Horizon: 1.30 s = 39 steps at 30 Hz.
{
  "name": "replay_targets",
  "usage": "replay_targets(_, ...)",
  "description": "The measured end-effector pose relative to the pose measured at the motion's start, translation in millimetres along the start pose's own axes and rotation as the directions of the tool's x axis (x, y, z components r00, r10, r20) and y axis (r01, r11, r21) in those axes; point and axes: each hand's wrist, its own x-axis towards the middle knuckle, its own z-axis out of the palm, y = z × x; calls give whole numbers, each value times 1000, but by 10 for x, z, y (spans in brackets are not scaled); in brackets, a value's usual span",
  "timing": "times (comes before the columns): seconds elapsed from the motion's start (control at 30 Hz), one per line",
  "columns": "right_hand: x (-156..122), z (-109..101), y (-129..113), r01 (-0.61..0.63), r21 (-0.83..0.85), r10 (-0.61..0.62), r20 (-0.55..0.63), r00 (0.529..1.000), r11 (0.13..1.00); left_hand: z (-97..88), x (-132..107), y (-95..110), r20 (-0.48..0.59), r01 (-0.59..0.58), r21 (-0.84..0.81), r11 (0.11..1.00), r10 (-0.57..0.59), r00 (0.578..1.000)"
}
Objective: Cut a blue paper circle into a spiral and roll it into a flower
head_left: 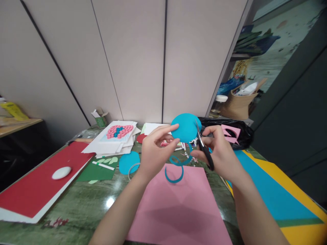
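Left fingers (167,129) pinching blue disc (186,128), right fingers (213,130) gripping scissors (203,147) at its right edge, open space above both.

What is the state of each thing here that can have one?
Round blue paper disc: held in left hand
Black-handled metal scissors: in right hand, openness unclear
Narrow blue paper strip: curled
Small green cardboard box: flaps open
White-lidded transparent jar: closed
Pink paper sheet: outspread
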Motion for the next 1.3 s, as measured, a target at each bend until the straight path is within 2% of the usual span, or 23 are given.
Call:
replay_targets(0.17, 4, 7, -25, 11, -8, -11, -9, 1000, 1000, -14, -7, -4, 19, -9, 10, 1000, 9, 1000)
replay_targets(0.37, 9, 23, 8, -9, 15, 10, -2, 1000, 1000, -11, -8, -20, 0, -5, 4, 1000, 5, 1000)
replay_targets(0.93, 7, 5, 67, 30, -40, -30, 2, 1000, 999, -29, -6, 17, -70, 2, 66, 998, 3, 998)
replay_targets(1.3, 13, 9, 86, 72, -84, -72, -5, 997, 994, -10, 1, 38, -100, 30, 28, 999, -27, 995)
